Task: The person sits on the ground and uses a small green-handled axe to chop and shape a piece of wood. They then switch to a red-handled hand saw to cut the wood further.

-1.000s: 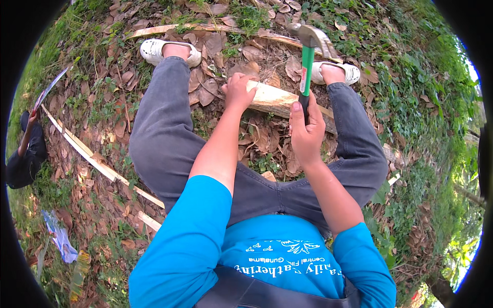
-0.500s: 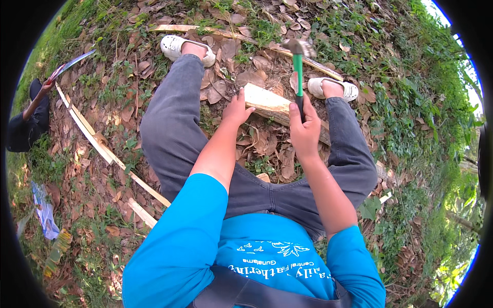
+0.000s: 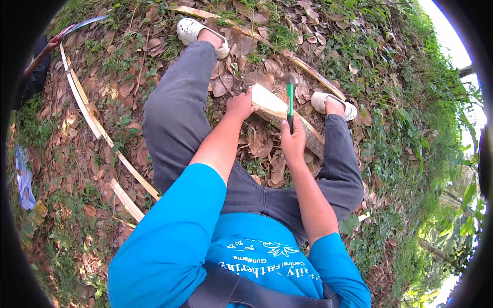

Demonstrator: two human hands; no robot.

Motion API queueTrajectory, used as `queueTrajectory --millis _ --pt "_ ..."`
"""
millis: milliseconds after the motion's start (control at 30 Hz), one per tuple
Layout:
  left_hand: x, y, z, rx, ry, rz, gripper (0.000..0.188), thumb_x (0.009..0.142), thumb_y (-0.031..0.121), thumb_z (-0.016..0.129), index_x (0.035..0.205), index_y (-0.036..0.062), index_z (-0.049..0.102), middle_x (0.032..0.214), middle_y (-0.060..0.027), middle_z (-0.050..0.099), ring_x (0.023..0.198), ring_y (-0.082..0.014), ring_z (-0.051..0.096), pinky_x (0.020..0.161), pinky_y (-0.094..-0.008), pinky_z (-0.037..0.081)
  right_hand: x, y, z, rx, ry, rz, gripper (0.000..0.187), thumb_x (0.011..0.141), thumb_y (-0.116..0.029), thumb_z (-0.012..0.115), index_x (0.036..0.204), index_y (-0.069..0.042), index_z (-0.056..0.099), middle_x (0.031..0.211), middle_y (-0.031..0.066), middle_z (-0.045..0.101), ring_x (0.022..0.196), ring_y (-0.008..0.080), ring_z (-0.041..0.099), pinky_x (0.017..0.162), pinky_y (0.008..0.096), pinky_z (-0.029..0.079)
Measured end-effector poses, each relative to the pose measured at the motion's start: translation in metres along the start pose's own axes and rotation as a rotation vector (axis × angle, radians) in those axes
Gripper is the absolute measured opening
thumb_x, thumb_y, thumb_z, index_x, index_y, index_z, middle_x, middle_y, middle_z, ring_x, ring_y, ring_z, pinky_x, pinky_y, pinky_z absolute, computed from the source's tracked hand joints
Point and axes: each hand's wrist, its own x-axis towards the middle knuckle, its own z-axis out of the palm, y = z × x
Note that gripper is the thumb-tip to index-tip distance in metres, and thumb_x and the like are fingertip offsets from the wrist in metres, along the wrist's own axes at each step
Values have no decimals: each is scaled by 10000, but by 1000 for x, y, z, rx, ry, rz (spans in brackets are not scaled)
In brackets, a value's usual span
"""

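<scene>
- Now the hammer (image 3: 290, 98) is seen lower: half a second ago its head (image 3: 290, 78) was held clear above the wood block (image 3: 268, 102), and it has since been brought close over the far edge.
- So tool and wood are drawn together at this instant; the head is blurred, and whether the block is being touched cannot be told.
- The black end of the handle is grasped by the right hand (image 3: 294, 145), fingers wrapped around it.
- The left end of the block is steadied by the left hand (image 3: 240, 107), thumb and fingers laid against it; how firmly it is gripped cannot be told.
- The block is lodged between the two white shoes (image 3: 191, 30) (image 3: 319, 101), on leaf-covered ground (image 3: 118, 82).
- Its long axis is slanted from the far left end down to the near right, by the right trouser leg (image 3: 339, 169); the pale cut face is turned upward.
- The hammer is pointed away from the body, nearly straight, head farthest.
</scene>
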Motion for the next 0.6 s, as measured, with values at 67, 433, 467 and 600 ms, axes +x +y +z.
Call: queueTrajectory --millis 67,433,467,600 --pt "-5 -13 -4 -12 -18 -46 950 934 507 718 1652 153 206 1349 -123 617 1218 -343 635 960 -492 545 -1 -90 -28 247 19 -80 378 1058 -111 592 1418 7 582 916 -16 609 759 45 486 685 220 415" --pt "4 15 -3 -5 -41 59 940 940 490 717 1652 149 208 1365 -125 611 1218 -336 638 963 -474 545 10 35 9 -304 -33 59 309 1059 -145 556 1338 -15 582 969 73 635 838 170 592 790 300 488" --pt "4 8 -9 1 -50 47 941 939 489 718 1653 150 206 1367 -126 610 1215 -337 640 960 -476 546 12 28 16 -193 -80 135 402 1019 -170 602 1388 -14 567 1000 226 702 921 323 689 883 433 510" --pt "2 -14 0 -24 18 34 956 930 495 727 1654 160 201 1345 -132 612 1192 -342 646 941 -475 554 28 -29 -12 139 65 -73 370 1067 -149 570 1402 7 569 1107 99 679 888 194 653 859 314 511"
